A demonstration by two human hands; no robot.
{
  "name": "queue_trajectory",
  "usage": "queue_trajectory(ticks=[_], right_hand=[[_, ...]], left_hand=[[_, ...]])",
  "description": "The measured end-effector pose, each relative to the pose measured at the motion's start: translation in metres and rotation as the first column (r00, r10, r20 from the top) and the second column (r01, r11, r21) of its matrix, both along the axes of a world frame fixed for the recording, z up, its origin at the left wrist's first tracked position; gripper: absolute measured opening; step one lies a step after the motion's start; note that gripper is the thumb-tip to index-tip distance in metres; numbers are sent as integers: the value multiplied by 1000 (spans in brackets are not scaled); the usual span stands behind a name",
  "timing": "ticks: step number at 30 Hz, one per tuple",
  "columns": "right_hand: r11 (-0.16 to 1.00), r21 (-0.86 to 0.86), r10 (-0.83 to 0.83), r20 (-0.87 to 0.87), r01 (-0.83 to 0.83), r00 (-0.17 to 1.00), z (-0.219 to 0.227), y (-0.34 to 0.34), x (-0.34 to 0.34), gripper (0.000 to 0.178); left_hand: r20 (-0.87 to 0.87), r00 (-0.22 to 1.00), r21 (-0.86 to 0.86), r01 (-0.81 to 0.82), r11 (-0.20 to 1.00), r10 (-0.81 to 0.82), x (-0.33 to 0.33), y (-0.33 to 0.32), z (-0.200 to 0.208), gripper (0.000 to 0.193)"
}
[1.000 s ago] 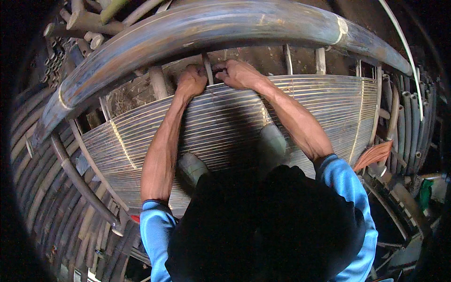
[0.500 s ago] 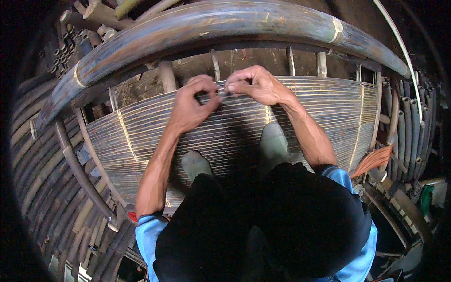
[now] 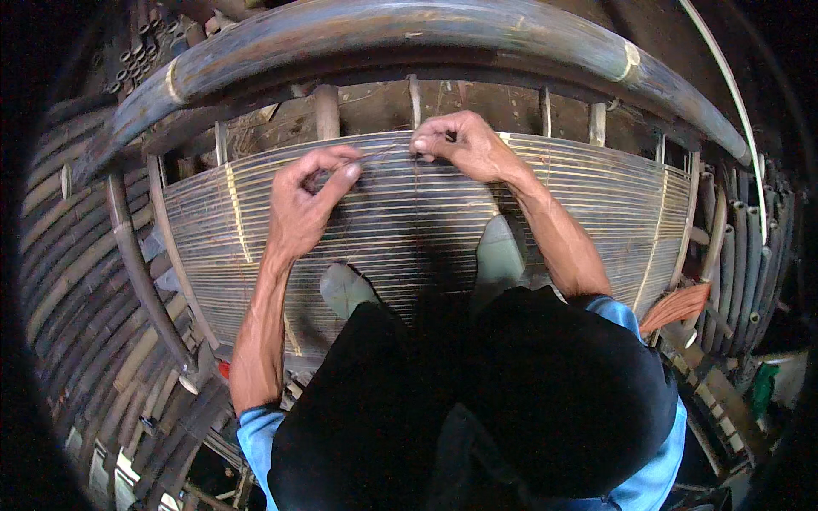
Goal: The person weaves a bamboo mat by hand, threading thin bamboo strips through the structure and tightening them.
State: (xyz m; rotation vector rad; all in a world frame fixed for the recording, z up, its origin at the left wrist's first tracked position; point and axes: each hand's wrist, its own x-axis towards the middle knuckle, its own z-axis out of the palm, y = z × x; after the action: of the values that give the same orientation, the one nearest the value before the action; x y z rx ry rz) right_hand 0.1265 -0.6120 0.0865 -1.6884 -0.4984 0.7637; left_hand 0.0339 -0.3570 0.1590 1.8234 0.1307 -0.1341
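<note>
Beneath both hands lies a wide panel of narrow slats (image 3: 341, 223), set side by side with light lines between them. My left hand (image 3: 311, 192) is above its far part, thumb and forefinger pinched together on a thin reddish-brown cord (image 3: 382, 154). To the right, my right hand (image 3: 460, 146) is at the panel's far edge, fingertips closed on the cord close to the slats. The cord is so fine that its exact path between the hands is hard to make out. My feet (image 3: 500, 254) rest on the panel, below the hands.
A thick bamboo pole (image 3: 409, 38) runs across beyond the panel, with short posts (image 3: 327, 112) under it. Bamboo poles (image 3: 77, 264) are stacked at left, more poles (image 3: 740, 264) at right. An orange bundle of strands (image 3: 677, 307) lies by the panel's right edge.
My left hand has moved left, away from the right hand, widening the gap between them. My right hand stays at the far edge. The whole view has shifted slightly.
</note>
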Motion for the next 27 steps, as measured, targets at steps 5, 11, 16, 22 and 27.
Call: queue_trajectory(ticks=[5, 11, 16, 22, 27], right_hand=[[991, -28, -131, -29, 131, 991, 3, -9, 6, 21], [990, -16, -142, -36, 141, 989, 2, -15, 1, 21], [982, 13, -187, -53, 188, 981, -4, -20, 4, 20], [988, -57, -141, 22, 143, 990, -9, -20, 14, 20], [978, -69, -198, 27, 199, 980, -10, -24, 18, 22]], left_hand=[[-60, 992, 201, 117, 972, -107, 10, -11, 33, 18], [89, 974, 891, 17, 453, -210, -17, 41, 85, 29], [7, 990, 989, 13, -145, 139, -77, 147, 115, 37], [-15, 976, 855, 126, -503, 219, -253, 322, 147, 46], [1, 811, 782, 364, -506, 585, -415, 437, 198, 63]])
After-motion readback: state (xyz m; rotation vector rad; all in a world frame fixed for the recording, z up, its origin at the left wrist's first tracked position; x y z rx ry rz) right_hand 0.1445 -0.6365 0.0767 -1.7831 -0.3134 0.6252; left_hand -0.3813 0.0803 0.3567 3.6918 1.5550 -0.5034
